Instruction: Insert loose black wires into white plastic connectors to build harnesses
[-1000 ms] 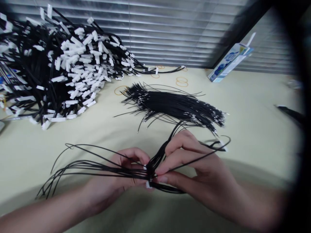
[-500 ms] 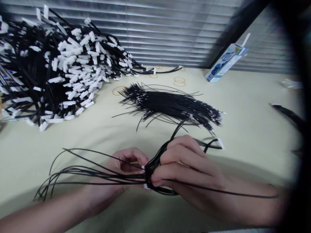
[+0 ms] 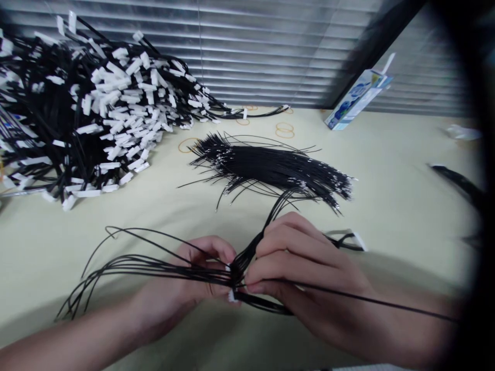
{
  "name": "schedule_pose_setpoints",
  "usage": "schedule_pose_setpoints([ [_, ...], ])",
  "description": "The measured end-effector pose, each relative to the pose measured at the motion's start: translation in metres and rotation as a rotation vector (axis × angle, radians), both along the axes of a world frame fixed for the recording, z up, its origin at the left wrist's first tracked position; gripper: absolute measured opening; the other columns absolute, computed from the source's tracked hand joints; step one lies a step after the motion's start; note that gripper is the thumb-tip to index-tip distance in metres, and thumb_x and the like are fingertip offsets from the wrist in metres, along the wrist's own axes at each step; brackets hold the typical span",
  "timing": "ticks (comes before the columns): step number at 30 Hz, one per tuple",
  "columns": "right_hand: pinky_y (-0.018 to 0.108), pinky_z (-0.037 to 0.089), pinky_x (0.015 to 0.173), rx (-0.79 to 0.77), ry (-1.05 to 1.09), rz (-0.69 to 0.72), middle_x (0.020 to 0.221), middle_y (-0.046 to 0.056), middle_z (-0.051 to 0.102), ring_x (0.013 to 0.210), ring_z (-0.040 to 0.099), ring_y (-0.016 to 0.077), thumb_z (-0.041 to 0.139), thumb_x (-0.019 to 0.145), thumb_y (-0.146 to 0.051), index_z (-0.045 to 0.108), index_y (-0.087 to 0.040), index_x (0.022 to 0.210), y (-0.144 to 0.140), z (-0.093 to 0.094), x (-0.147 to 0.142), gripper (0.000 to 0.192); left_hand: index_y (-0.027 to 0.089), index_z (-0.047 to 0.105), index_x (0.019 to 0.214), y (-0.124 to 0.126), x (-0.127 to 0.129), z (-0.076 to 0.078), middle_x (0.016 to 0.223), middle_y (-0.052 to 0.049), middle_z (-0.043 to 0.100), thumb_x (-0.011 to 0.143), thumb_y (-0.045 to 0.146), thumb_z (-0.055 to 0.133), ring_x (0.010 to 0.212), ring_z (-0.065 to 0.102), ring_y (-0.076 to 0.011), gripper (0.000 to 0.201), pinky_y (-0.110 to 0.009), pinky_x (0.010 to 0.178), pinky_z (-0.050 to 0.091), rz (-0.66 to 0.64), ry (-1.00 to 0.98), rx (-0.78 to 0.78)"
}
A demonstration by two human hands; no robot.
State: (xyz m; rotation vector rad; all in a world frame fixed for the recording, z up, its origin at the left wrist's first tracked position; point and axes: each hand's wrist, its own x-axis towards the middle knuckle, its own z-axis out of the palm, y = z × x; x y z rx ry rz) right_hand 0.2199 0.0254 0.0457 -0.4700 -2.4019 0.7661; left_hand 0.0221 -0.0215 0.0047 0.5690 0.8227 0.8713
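Both hands bare: left hand (image 3: 181,293), right hand (image 3: 305,278). Forearms uncovered, no sleeves, rings or watch visible.

Thin black wires (image 3: 154,265) pinched between the left hand (image 3: 193,281) and right hand (image 3: 297,268): smooth plastic insulation, slight sheen. Small connector (image 3: 232,295) at the pinch point: white plastic, matt.

Loose wire bundle (image 3: 270,167) at centre: the same black insulated strands, with bright metallic glints at the stripped ends.

Large heap (image 3: 88,113) at left: black wires carrying white plastic connectors, matt.

Tabletop (image 3: 386,170): pale cream covering, smooth and matt, soft shading only.

Rubber bands (image 3: 285,130): tan, dull elastic rings.

Box (image 3: 358,98): printed cardboard, blue and white, faintly glossy.

Window blinds (image 3: 251,46): grey slats, smooth, with a dull satin reflection; material cannot be told.
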Motion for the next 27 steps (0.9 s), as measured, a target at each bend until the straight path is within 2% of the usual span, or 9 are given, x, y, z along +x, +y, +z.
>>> schedule_pose_setpoints([
  [5, 0.026, 0.042, 0.072, 0.011, 0.021, -0.094, 0.082, 0.001, 0.061, 0.080, 0.051, 0.0120, 0.050, 0.084, -0.001, 0.059, -0.019, 0.088, 0.0010, 0.0044, 0.0027, 0.020, 0.019, 0.064, 0.084, 0.0002, -0.0006, -0.0019, 0.075, 0.000, 0.068, 0.069, 0.010, 0.074, 0.071, 0.063, -0.0138, 0.020, -0.023, 0.068, 0.046, -0.024, 0.013, 0.018],
  [12, 0.028, 0.042, 0.078, -0.014, -0.037, -0.024, 0.086, 0.002, 0.058, 0.084, 0.048, 0.0126, 0.047, 0.086, -0.002, 0.059, -0.018, 0.093, 0.0009, -0.0019, 0.0043, 0.021, 0.017, 0.063, 0.084, 0.0011, -0.0011, -0.0035, 0.076, 0.000, 0.067, 0.067, 0.012, 0.076, 0.072, 0.063, -0.0142, 0.022, -0.022, 0.067, 0.044, -0.033, 0.016, 0.013],
  [17, 0.028, 0.043, 0.077, 0.001, -0.040, -0.030, 0.084, 0.000, 0.060, 0.083, 0.049, 0.0123, 0.047, 0.087, -0.004, 0.060, -0.019, 0.089, 0.0012, 0.0009, 0.0033, 0.019, 0.018, 0.064, 0.083, 0.0012, -0.0002, -0.0023, 0.074, 0.002, 0.067, 0.069, 0.009, 0.071, 0.072, 0.063, -0.0150, 0.018, -0.023, 0.067, 0.044, -0.020, 0.029, 0.013],
  [22, 0.027, 0.043, 0.079, -0.023, -0.069, -0.004, 0.087, 0.000, 0.059, 0.084, 0.047, 0.0120, 0.048, 0.087, -0.004, 0.059, -0.019, 0.091, 0.0024, 0.0009, 0.0032, 0.020, 0.017, 0.065, 0.079, 0.0018, 0.0008, -0.0001, 0.074, 0.000, 0.067, 0.073, 0.014, 0.069, 0.068, 0.061, -0.0136, 0.007, -0.022, 0.063, 0.045, 0.003, 0.016, -0.011],
  [27, 0.029, 0.041, 0.084, -0.024, -0.103, 0.049, 0.092, 0.001, 0.058, 0.089, 0.045, 0.0126, 0.046, 0.088, -0.003, 0.058, -0.019, 0.097, 0.0041, -0.0014, 0.0065, 0.022, 0.017, 0.066, 0.078, 0.0001, -0.0009, 0.0022, 0.073, 0.002, 0.067, 0.069, 0.010, 0.071, 0.068, 0.059, -0.0121, 0.012, -0.020, 0.064, 0.045, 0.009, 0.025, -0.014],
])
